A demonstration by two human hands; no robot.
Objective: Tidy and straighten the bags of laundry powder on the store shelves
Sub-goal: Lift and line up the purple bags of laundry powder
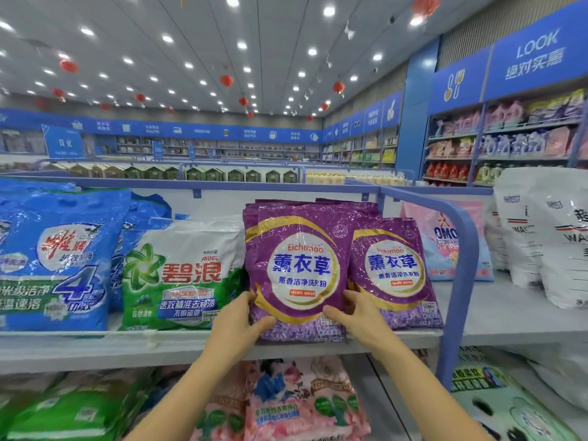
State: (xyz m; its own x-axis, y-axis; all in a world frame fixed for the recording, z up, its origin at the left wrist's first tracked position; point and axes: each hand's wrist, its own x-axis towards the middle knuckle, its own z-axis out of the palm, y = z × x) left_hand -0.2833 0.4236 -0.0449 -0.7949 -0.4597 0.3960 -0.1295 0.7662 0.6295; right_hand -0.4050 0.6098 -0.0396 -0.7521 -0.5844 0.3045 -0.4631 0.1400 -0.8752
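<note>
The left hand (237, 316) gripped the lower left edge of the front purple bag (296, 268), thumb pressed on its face. The right hand (356, 313) gripped the lower right edge the same way, so both hands were clamped on it. The bag stood upright at the front lip of the white shelf (95, 348), with more purple bags stacked close behind it.

At its 3 o'clock, touching it, stood a second purple bag (394, 268). At 9 o'clock leaned a green and white bag (184, 275), and farther that way a big blue bag (54, 259). A blue rail (461, 265) curved down at 3 o'clock, past the second purple bag. Beyond it stood a pink bag (445, 246) and then white bags (547, 237). At 6 o'clock, on the level below, lay a flowered pink bag (302, 399), with green bags (63, 405) at 7 o'clock.

At 12 o'clock the store opened out into low aisles. Above them, red lanterns (226, 80) hung from a ceiling dotted with round lights. At 2 o'clock, wall shelves (509, 144) of bottles and bags ran under a blue sign band (534, 52).

The fingers of both hands were hidden behind the bag. The number of bags in the stack could not be told. The big blue bag was cut off at the left edge and the white bags at the right. The goods on the far shelves were too small to make out.
</note>
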